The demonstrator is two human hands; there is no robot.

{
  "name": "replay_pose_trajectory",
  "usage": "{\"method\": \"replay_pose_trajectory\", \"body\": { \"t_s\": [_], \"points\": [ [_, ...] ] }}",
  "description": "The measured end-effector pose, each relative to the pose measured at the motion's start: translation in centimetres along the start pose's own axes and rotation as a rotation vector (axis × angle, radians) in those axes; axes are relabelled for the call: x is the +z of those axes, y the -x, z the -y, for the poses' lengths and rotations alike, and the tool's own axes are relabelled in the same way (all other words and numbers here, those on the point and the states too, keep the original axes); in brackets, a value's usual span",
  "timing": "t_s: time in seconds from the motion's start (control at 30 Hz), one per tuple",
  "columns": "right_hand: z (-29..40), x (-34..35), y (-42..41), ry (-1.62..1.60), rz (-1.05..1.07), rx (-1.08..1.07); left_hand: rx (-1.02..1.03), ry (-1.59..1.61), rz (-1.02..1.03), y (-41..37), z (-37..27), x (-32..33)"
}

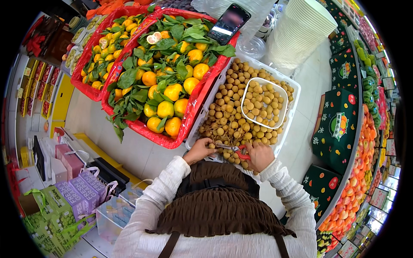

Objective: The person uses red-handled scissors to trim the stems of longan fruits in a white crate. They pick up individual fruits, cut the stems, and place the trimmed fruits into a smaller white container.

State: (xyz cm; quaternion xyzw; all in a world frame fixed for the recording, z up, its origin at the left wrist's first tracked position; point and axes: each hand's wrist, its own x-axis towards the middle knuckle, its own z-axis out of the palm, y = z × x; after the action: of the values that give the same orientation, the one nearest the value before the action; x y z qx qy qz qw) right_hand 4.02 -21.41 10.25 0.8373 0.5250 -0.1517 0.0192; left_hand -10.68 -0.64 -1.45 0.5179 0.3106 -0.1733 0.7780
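A white plastic crate [295, 93] full of longans [226, 113], many on brown stems, stands before me. On its right part lies a clear white-rimmed tub [286, 106] with loose longans in it. Near the crate's front edge my right hand [260, 156] is closed on red-handled scissors [242, 153]. Their metal blades point left, towards my left hand [199, 151]. That hand pinches a longan [212, 145] between thumb and fingertips, close to the blade tips.
Red-lined crates of leafy mandarins [165, 109] stand to the left, with a phone [229, 24] on the nearer one's far corner. Stacked white tubs [297, 35] in plastic are beyond the longans. Dark green fruit boxes [337, 129] line the right; gift boxes [61, 213] are at lower left.
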Motion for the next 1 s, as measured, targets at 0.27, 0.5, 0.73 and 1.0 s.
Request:
{"method": "replay_pose_trajectory", "body": {
  "t_s": [0.27,0.5,0.73,1.0],
  "points": [
    [-0.1,-0.8,-0.5,0.169,-0.127,-0.117,0.05,-0.12,-0.025,0.0,0.0,-0.1],
    [-0.7,-0.5,-1.0,0.165,-0.116,-0.162,0.036,-0.147,-0.034,0.4,-0.7,-0.1],
    [-0.1,-0.5,-0.9,0.099,-0.023,-0.038,0.008,0.505,0.017,0.8,-0.3,0.8],
    [0.3,1.0,-0.1,0.051,-0.018,0.023,-0.061,0.78,0.091,0.3,0.6,0.3]
  ]
}}
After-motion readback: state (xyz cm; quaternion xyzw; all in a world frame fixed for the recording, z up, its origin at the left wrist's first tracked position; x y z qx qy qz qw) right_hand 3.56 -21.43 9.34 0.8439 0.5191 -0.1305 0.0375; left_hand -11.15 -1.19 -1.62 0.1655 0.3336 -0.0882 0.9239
